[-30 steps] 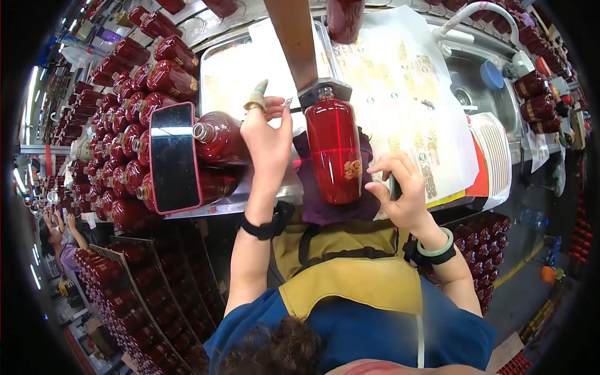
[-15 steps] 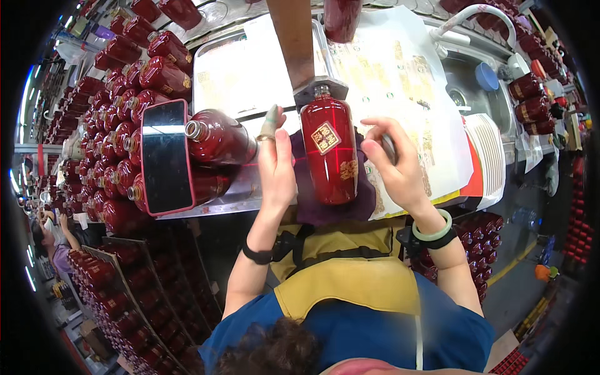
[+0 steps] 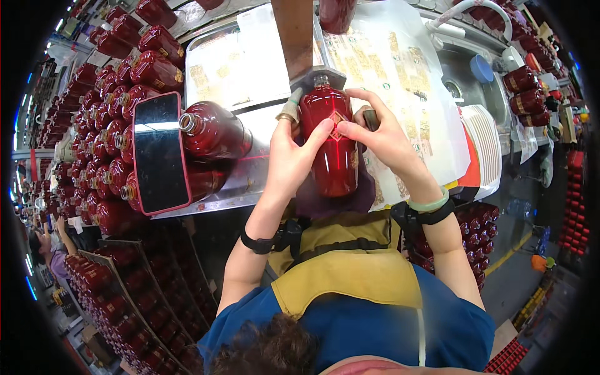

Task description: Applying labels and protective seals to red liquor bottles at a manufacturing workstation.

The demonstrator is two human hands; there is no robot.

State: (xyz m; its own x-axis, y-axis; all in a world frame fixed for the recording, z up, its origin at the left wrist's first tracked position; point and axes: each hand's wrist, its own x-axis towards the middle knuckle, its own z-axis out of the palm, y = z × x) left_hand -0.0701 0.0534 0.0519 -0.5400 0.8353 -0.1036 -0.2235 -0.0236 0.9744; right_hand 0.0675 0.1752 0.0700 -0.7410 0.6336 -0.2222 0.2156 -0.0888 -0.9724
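I have the deep-red bottle point(image 3: 331, 178) lying in the middle of my view on a dark purple cloth point(image 3: 309, 201), its uncapped neck pointing away, close to a metal plate point(image 3: 294, 84) at the foot of a wooden post point(image 3: 296, 37). On its upper face sits a diamond-shaped label point(image 3: 337, 117) with gold edging.

I have the left hand point(image 3: 292, 150) at the bottle's left flank, thumb stretched out flat with its tip on the label. Its fingers run up along the flank, one wearing a pale finger cot point(image 3: 289, 107); the hand is partly open, and whether it grips the glass or only presses I cannot tell. The right hand point(image 3: 390, 142) mirrors it, thumb angled inward onto the label's right part, index arched over the bottle's shoulder. Its other fingers curl around a small dark object point(image 3: 372, 120), which I cannot identify. The thumb tips nearly meet.

Both wrists stay fairly straight, forearms rising from below and slanting inward; I see black straps on each and a pale green bangle point(image 3: 430, 201) on the right.

Left of the hands, a second red bottle point(image 3: 215, 132) lies beside a red-framed phone point(image 3: 159, 156). Right of the post, a translucent sheet point(image 3: 437, 140) bearing gold decals covers the surface, and a steel sink point(image 3: 459, 65) with a blue bowl point(image 3: 480, 68) stands beyond.
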